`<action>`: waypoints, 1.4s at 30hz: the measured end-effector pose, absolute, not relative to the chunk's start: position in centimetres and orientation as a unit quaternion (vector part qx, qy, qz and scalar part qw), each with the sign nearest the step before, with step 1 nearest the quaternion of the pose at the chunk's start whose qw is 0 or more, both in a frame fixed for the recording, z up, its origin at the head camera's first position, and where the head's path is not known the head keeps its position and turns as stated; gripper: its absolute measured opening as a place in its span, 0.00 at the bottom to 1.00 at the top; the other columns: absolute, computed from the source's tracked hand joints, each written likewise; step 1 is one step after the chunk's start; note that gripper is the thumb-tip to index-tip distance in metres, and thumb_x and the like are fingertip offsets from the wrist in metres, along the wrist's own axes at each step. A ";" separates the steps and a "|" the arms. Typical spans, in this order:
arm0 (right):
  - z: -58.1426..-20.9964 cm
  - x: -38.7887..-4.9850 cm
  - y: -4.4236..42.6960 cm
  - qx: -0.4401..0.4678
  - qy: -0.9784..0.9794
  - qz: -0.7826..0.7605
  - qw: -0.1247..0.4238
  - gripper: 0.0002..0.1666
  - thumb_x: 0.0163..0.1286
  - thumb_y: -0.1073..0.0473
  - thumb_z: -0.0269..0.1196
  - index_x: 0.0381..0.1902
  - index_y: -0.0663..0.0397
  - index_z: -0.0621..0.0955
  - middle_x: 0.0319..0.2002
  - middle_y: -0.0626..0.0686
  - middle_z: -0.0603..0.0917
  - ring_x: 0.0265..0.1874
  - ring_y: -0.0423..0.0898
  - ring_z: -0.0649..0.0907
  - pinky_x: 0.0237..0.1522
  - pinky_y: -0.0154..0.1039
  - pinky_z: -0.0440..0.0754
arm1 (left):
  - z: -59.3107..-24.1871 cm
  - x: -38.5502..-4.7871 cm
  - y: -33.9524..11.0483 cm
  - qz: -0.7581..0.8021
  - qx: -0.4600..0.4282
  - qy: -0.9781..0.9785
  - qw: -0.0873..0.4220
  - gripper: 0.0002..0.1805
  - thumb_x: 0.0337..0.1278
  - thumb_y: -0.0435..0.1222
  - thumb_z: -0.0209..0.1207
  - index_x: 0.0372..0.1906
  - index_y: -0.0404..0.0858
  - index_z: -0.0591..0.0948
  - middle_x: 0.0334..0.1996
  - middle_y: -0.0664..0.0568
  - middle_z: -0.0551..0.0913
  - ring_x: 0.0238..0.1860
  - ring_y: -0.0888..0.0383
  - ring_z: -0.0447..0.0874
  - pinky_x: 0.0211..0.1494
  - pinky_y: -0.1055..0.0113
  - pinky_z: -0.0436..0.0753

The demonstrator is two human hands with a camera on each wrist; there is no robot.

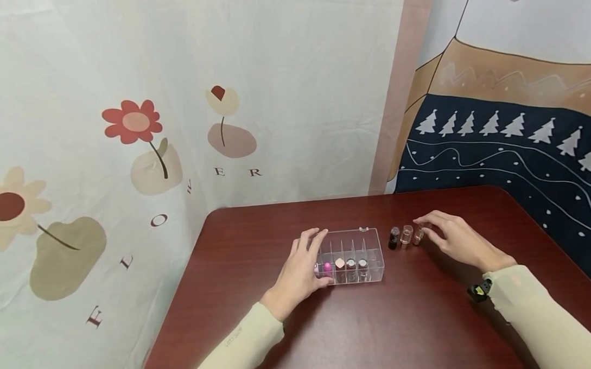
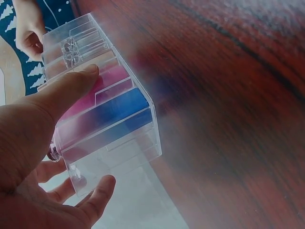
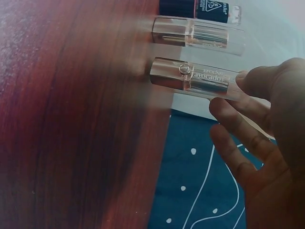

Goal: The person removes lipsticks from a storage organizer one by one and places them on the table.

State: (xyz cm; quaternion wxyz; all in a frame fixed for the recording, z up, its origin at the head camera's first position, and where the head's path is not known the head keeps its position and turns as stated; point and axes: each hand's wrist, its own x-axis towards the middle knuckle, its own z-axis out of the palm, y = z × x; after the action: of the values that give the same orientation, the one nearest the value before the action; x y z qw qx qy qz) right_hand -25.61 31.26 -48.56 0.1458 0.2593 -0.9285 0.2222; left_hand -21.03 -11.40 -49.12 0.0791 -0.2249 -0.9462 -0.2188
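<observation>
My left hand (image 1: 298,268) grips the left end of a clear divided box (image 1: 379,271), thumb on the front wall and fingers round the back. Lipsticks stand in its front row: a bright pink one (image 1: 328,268), a peach-topped one (image 1: 339,263) and two with silvery tops. In the left wrist view, a blue tube (image 2: 121,107) shows through the wall near the thumb. To the right of the box, my right hand (image 1: 459,246) pinches the clear cap of an upright lipstick tube (image 3: 167,74) with a rose-gold base. Lettering on it reads "avocado".
A similar clear-capped lipstick (image 3: 169,32) and a black tube (image 1: 393,238) stand left of the pinched one. All are on a dark red wooden table (image 1: 325,330). A flower-print cloth (image 1: 292,97) hangs behind, and a navy tree-print cloth (image 1: 500,161) at the right.
</observation>
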 end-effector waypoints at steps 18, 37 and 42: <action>-48.3 -25.6 30.9 0.267 -0.929 0.226 0.120 0.23 0.79 0.71 0.73 0.68 0.57 0.90 0.60 0.60 0.94 0.58 0.59 0.94 0.64 0.68 0.92 | -48.9 -20.9 -11.3 -0.218 -0.221 -0.947 0.084 0.71 0.44 0.42 0.95 0.93 0.47 0.65 0.88 0.43 0.67 0.79 0.37 0.77 0.76 0.47 0.91; -47.4 -25.7 31.2 0.248 -0.940 0.212 0.102 0.28 0.78 0.68 0.75 0.73 0.53 0.87 0.67 0.63 0.90 0.65 0.64 0.90 0.66 0.73 0.91 | -48.9 -21.0 -11.2 -0.212 -0.217 -0.950 0.078 0.70 0.45 0.43 0.95 0.93 0.47 0.65 0.89 0.44 0.66 0.80 0.38 0.76 0.74 0.48 0.93; -47.1 -25.2 30.5 0.257 -0.934 0.205 0.139 0.28 0.76 0.67 0.78 0.72 0.51 0.88 0.67 0.61 0.89 0.66 0.64 0.88 0.66 0.75 0.89 | -48.9 -20.7 -11.2 -0.213 -0.215 -0.950 0.079 0.70 0.46 0.44 0.95 0.93 0.46 0.65 0.88 0.43 0.67 0.80 0.37 0.77 0.72 0.48 0.94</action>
State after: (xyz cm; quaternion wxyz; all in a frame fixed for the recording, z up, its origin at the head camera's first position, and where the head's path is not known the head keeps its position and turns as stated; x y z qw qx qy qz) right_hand -25.24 30.52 -47.11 0.1388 0.2568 -0.9341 0.2054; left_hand -20.74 -11.25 -48.89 0.0790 -0.2152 -0.9499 -0.2126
